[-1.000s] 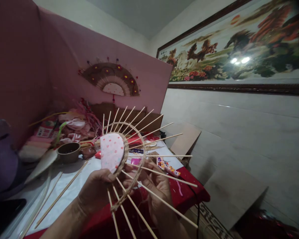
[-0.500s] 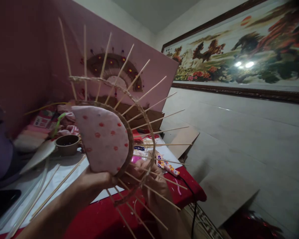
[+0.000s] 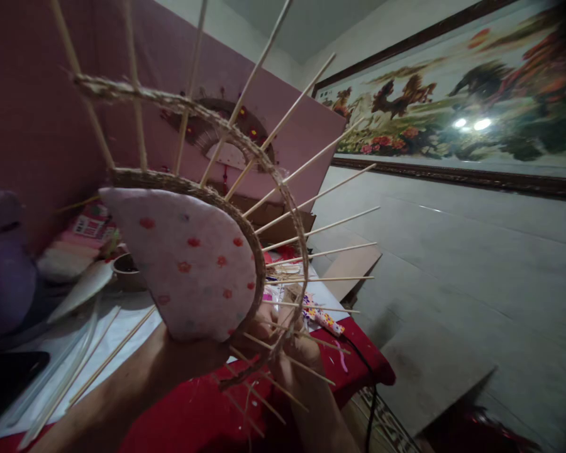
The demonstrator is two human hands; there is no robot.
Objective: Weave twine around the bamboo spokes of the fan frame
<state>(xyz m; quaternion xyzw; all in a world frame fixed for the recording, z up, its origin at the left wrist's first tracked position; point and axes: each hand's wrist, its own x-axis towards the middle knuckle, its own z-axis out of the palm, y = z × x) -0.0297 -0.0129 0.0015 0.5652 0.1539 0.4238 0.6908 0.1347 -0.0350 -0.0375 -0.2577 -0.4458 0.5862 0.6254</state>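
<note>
I hold a fan-shaped frame up in front of me. Its half-round panel (image 3: pixel 198 270) is covered in pale cloth with red flower prints. Brown twine edges the panel, and thin wooden sticks (image 3: pixel 306 163) spread out from it. A second arc of braided twine (image 3: pixel 245 141) crosses the sticks partway out. At the panel's lower edge, my left hand (image 3: pixel 193 355) is closed on the frame, its fingers partly hidden behind it. My right hand (image 3: pixel 295 352) is closed around the lower part of the twine arc, behind several sticks that partly cover its fingers.
On the red-and-white covered table are a brown cup (image 3: pixel 127 274), a flower-patterned glue gun (image 3: pixel 323 318) with a black cord, loose sticks (image 3: pixel 113 358) and a dark flat object (image 3: pixel 14 384). A similar fan decoration (image 3: pixel 259 119) is at the back, against a pink panel. A framed horse picture hangs right.
The frame has come closer to the camera and tilted, so its upper sticks now run out of view. Both hands keep their hold on it. The view has shifted slightly.
</note>
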